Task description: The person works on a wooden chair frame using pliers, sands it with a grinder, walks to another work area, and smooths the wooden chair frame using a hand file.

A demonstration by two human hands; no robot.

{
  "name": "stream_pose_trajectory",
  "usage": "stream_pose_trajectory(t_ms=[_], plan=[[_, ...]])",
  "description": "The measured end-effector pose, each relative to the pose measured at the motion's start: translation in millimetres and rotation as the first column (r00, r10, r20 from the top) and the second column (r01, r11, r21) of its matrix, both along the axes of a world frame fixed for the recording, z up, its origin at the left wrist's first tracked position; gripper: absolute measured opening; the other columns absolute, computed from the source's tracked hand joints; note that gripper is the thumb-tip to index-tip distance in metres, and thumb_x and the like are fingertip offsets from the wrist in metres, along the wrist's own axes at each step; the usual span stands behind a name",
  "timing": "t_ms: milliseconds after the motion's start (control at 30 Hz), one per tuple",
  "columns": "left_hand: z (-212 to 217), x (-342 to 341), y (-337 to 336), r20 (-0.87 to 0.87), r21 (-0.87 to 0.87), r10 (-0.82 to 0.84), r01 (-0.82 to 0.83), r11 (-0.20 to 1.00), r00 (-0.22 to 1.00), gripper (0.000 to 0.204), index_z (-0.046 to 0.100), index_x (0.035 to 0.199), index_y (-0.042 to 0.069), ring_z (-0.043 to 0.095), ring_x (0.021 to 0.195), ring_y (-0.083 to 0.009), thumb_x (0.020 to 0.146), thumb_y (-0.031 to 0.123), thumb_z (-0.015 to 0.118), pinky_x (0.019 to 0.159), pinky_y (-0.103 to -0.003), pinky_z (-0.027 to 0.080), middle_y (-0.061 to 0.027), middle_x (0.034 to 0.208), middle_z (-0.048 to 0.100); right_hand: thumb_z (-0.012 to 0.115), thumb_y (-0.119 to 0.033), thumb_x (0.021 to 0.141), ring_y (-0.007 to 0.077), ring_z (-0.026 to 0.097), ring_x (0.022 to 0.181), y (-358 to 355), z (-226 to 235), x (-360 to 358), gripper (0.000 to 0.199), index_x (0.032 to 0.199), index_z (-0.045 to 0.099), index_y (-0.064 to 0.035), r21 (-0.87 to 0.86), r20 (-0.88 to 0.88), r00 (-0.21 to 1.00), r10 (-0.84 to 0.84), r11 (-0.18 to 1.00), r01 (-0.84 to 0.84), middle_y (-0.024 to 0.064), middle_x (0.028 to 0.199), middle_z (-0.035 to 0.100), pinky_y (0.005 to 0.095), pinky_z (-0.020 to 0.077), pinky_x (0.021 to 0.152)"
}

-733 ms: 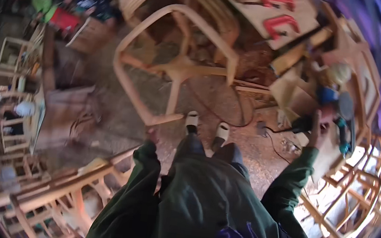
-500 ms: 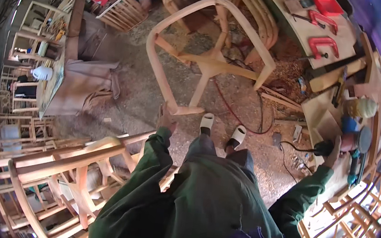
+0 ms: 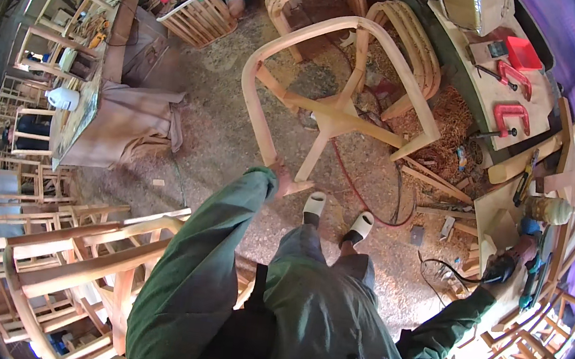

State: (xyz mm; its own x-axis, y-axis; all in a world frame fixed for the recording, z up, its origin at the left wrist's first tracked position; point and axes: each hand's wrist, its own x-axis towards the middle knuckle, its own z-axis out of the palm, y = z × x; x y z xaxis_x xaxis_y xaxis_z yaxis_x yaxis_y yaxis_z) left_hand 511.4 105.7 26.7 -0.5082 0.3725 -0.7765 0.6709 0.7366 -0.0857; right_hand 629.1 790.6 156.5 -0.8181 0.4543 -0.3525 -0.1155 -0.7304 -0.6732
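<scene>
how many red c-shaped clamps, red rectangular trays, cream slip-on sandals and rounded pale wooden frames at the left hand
Red C-shaped clamps: 2
Red rectangular tray: 1
Cream slip-on sandals: 2
Rounded pale wooden frame at the left hand: 1
Total: 6

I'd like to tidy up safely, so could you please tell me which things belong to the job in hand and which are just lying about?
Seemingly in use:
wooden chair frame, at the left grip
corded power tool, at the right grip

Apparently lying about:
red clamps
red tray
white jug
wood shavings
</scene>
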Motion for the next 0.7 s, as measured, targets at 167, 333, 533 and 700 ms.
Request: stream_pose_trajectory(t_ms=[167,333,533,700], plan=[[-45,12,-8,-0.007,0.118,0.005,-0.004,0.993,1.0,0.054,0.011,0.151,0.044,0.06,0.112,-0.0362,0.102,0.03,0.028,0.109,-0.065,0.024,-0.0151,0.13,0.058,0.064,-0.034,0.09,0.0226,0.061,0.085,-27,16,-12,0.051,0.127,0.046,-0.0033,0.14,0.03,1.0,-0.003,0.99,-0.001,0.0147,0.109,0.06,0.0303,0.0543,0.058],[34,-14,51,0.03,0.231,-0.007,0.0,0.973,1.0,0.051,0.022,0.149,0.041,0.06,0.113,-0.0377,0.101,0.027,0.031,0.11,-0.059,0.026,-0.0215,0.116,0.063,0.061,-0.045,0.091,0.0171,0.058,0.06,-34,30,22,0.052,0.118,0.053,-0.0022,0.053,0.104,0.973,0.207,0.976,-0.213,0.0083,0.085,0.061,0.028,0.0506,0.047],[34,-35,51,0.269,0.283,0.085,-0.163,0.945,0.959,0.038,0.064,0.107,0.008,0.058,0.111,-0.0385,0.074,0.024,0.071,0.096,-0.049,0.045,-0.0177,0.109,0.065,0.061,-0.048,0.09,0.0176,0.056,0.053,-106,90,38,0.057,0.119,0.053,0.0005,0.376,0.319,0.926,-0.202,0.924,0.072,0.0092,0.08,0.062,0.0268,0.0473,0.041],[103,-57,58,0.134,0.469,0.011,-0.073,0.88,0.991,0.022,0.064,0.083,0.012,0.062,0.09,-0.0384,0.071,0.028,0.071,0.089,-0.051,0.041,-0.016,0.085,0.065,0.062,-0.048,0.089,0.0187,0.057,0.055,-101,93,54,0.057,0.119,0.052,0.0001,0.376,0.244,0.968,-0.053,0.926,-0.044,0.0101,0.082,0.063,0.0275,0.0473,0.041]])
